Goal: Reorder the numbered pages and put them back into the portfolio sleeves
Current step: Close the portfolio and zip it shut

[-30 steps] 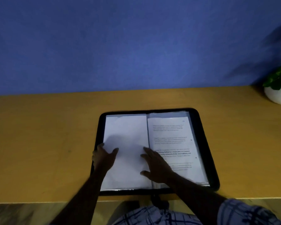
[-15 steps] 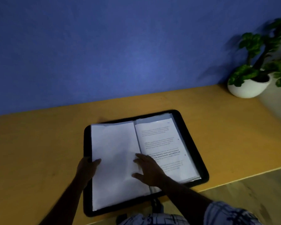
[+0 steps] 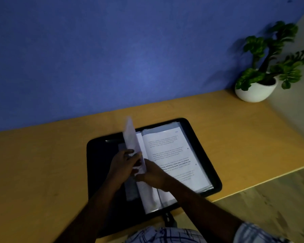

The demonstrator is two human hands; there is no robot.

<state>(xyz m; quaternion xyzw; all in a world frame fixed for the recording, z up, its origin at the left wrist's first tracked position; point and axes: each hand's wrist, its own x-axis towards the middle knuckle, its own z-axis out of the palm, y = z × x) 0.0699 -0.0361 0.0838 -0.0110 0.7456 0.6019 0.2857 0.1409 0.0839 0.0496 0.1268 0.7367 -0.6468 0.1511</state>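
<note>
Clear sleeve leaf (image 3: pixel 131 137) upright along spine of black zip portfolio (image 3: pixel 216 181); left hand (image 3: pixel 123 163) fingers pinch it from left; right hand (image 3: pixel 154 174) just right, grip unclear.

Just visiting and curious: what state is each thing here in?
Black zip-edged portfolio: open, flat on the yellow wooden table.
White sleeved leaf: raised on edge near the spine.
Printed white text page: flat on the portfolio's right side.
Left hand: holds the raised leaf.
Right hand: against the leaf's other side, grip unclear.
Green plant in white pot: upright.
</note>
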